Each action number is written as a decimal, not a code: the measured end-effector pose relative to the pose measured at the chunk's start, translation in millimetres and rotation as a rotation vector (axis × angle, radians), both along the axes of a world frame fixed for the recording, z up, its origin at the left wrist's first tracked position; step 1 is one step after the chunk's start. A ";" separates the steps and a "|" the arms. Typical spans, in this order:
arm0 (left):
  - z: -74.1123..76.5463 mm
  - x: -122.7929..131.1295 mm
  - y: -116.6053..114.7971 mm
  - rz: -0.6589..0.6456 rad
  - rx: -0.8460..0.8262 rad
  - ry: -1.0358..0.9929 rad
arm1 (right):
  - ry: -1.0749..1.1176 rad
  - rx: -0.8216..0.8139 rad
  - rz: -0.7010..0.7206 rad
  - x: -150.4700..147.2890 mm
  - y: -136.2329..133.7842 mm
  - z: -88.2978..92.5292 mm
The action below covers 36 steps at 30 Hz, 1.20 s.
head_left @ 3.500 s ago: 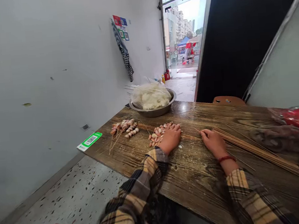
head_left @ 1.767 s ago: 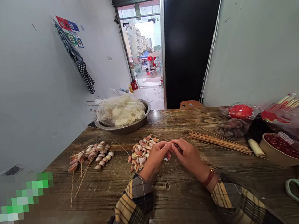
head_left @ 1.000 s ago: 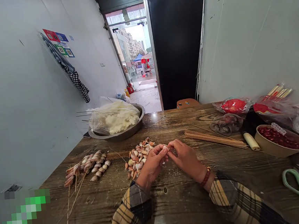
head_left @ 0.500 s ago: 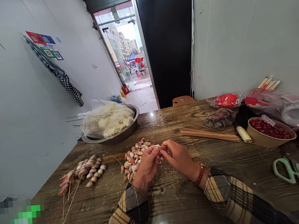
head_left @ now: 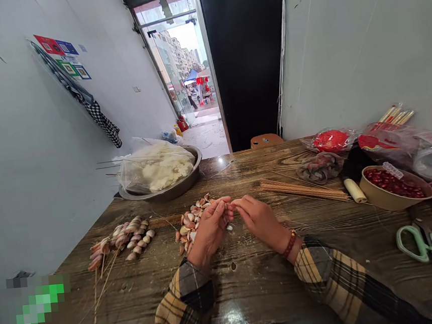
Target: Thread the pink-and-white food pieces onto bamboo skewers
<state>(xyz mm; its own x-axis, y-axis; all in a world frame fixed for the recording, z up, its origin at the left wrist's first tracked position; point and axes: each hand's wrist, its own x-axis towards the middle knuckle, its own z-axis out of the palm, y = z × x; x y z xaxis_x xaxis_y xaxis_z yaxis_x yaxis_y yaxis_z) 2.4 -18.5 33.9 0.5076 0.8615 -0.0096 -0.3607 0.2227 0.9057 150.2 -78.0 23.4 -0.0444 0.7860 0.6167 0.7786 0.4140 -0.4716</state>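
Over the right side of a heap of garlic cloves (head_left: 191,219), my left hand (head_left: 210,228) is half turned up, its thumb pressed to curled fingers. My right hand (head_left: 259,221) pinches with thumb and forefinger right at the left fingertips. Whatever sits between the fingers is too small and covered to make out. A small white flake (head_left: 230,227) lies just beneath the hands. To the left, skewers threaded with garlic cloves (head_left: 126,238) rest on the wooden table (head_left: 265,289), their bare stick ends toward me.
A metal basin (head_left: 173,191) holds a bag of pale fluffy stuff (head_left: 163,166) at back left. Thin sticks (head_left: 305,190) lie right of my hands. Further right are a bowl rim (head_left: 389,203) around dark red pieces, a pale short cylinder (head_left: 354,190), green-handled scissors (head_left: 429,246) and plastic-wrapped packages (head_left: 388,139).
My right fingertips have drawn slightly away from the left ones, and my left fingers have straightened a little. A white flake now shows on the table below. The camera has tilted slightly.
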 end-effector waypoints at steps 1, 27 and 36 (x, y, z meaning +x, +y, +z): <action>0.9 -0.9 0.2 0.004 -0.007 0.001 | 0.003 0.002 0.007 1.4 0.4 -0.3; -3.0 -5.3 2.7 -0.061 -0.077 -0.015 | -0.089 -0.085 0.060 0.4 -1.7 -4.1; -2.1 -4.8 5.6 -0.026 -0.154 -0.113 | -0.109 -0.118 0.032 0.8 -2.7 -3.5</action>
